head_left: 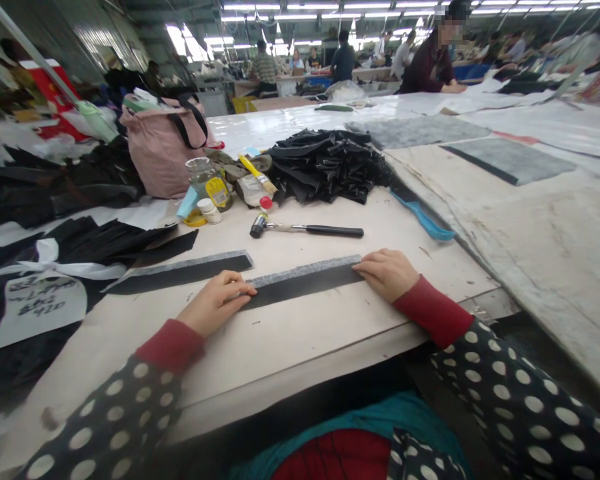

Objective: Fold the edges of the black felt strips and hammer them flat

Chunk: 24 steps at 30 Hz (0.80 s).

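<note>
Grey felt edged with black is making up the strip (303, 281) that is lying on the table (330, 333) just in front of the hammer (305, 229), on the person's side of it. Its long axis is running crosswise, nearly parallel to the hammer's handle and rising slightly toward the right. The left hand (215, 303) is bearing on the strip's left end, fingers bent and tips lying on top. The right hand (387, 272) is lying flatter over the right end. Neither hand is closing round the strip: both are loose and pressing down, so it is spanning the gap between them, one end under each hand, neither hand nearer than the other.

In front of the hammer and to its left, a second strip (180, 270) of the same make is lying apart from the first, untouched. Behind the hammer a pile of black pieces (325, 167) is sitting, with a brush (257, 173) and a jar (203, 175) behind it to the left, and a blue tool (423, 219) is lying to its right. Counting: two strips, one hammer, one brush, one jar, one pile.
</note>
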Motion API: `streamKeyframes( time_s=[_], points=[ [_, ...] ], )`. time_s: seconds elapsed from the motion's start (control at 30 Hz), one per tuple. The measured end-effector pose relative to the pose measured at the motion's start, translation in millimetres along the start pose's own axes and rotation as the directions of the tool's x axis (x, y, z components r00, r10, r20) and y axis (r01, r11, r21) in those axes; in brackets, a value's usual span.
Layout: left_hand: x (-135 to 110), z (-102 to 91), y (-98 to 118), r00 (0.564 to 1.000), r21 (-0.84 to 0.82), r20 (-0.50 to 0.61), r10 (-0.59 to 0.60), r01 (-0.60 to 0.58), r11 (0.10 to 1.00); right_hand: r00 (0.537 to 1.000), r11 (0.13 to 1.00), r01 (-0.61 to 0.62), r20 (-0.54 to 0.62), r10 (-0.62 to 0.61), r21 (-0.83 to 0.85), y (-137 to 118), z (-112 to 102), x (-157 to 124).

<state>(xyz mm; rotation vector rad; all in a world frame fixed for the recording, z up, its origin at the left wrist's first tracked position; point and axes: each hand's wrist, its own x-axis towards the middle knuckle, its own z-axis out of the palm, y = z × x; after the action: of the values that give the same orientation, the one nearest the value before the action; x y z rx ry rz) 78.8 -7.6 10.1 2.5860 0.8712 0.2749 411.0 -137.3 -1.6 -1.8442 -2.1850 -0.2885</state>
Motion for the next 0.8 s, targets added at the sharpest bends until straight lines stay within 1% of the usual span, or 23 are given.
streamKeyframes(
  time_s=[0.1,0.2,0.27,0.3,0.33,0.37,0.4,0.43,0.5,0.57,0.6,0.63,0.7,0.73,0.8],
  points=[
    [-7,-7.5,-10,0.998,0.019,0.064,0.023,-0.024,1.0,1.0,1.0,0.008,-0.014,-0.008,-0.006,1,0,-6],
    [-14,-21.9,-21,0.992,0.029,0.126,-0.002,-0.002,1.0,1.0,1.0,0.007,-0.025,-0.008,-0.014,-1,-1,-12],
    [-14,-34.9,-18,0.986,0.068,0.161,-0.035,0.024,0.997,0.999,1.0,0.009,-0.031,-0.01,-0.015,-3,-1,-15],
    [-13,-41.1,-12,0.987,0.097,0.154,-0.05,0.035,0.995,0.999,1.0,0.011,-0.035,-0.011,-0.014,-4,-2,-16],
    [-10,-45.9,0,0.99,0.124,0.129,-0.054,0.038,0.992,0.999,1.0,0.011,-0.04,-0.011,-0.015,-6,-2,-18],
    [-5,-48.5,15,0.995,0.146,0.087,-0.046,0.033,0.989,0.999,1.0,0.008,-0.047,-0.009,-0.016,-7,-2,-19],
    [2,-48.1,34,0.999,0.147,0.045,-0.013,0.006,0.989,0.998,1.0,0.005,-0.055,-0.006,-0.018,-9,-2,-20],
    [11,-44.1,55,0.999,0.134,0.023,0.049,-0.052,0.99,0.998,1.0,0.0,-0.062,-0.001,-0.023,-10,-2,-21],
    [35,-25.8,97,0.983,0.096,0.035,0.183,-0.185,0.978,0.997,0.999,-0.009,-0.074,0.007,-0.032,-12,-1,-22],
    [63,2.5,129,0.961,0.072,0.066,0.269,-0.273,0.959,0.997,0.999,-0.013,-0.081,0.01,-0.038,-14,-2,-22],
    [78,17.9,140,0.953,0.063,0.068,0.297,-0.301,0.952,0.997,0.999,-0.015,-0.082,0.012,-0.039,-14,-2,-22],
    [91,32.9,146,0.945,0.054,0.066,0.32,-0.323,0.945,0.997,0.999,-0.016,-0.081,0.012,-0.04,-15,-2,-23],
    [113,58.4,150,0.934,0.049,0.057,0.352,-0.355,0.934,0.997,0.999,-0.011,-0.078,0.008,-0.043,-15,-1,-25],
    [121,68.1,149,0.932,0.049,0.045,0.361,-0.363,0.931,0.997,0.999,-0.006,-0.079,0.002,-0.042,-14,-1,-26],
    [129,80.9,143,0.928,0.048,0.002,0.373,-0.373,0.927,0.996,1.0,0.016,-0.085,-0.018,-0.027,-10,-2,-32]
  ],
)
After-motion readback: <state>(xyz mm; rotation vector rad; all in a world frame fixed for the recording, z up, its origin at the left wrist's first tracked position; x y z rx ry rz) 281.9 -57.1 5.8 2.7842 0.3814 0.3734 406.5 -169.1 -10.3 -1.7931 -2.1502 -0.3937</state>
